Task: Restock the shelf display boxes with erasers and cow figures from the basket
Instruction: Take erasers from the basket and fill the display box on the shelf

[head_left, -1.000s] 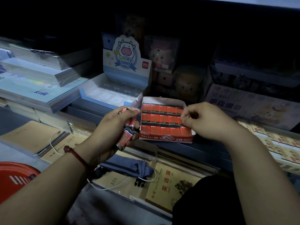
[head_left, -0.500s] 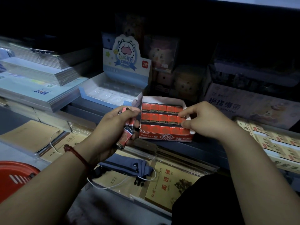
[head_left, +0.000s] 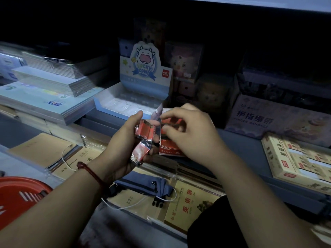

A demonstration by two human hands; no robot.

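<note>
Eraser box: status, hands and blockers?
Left hand grips eraser pack. Right hand pinches one eraser over eraser box. Box mostly hidden behind that hand.

Two hands [head_left: 123, 140] [head_left: 189, 131], two display boxes [head_left: 100, 104] [head_left: 170, 150], one basket [head_left: 18, 194], one pouch [head_left: 143, 183]; erasers [head_left: 145, 129] too blurred to count.
</note>
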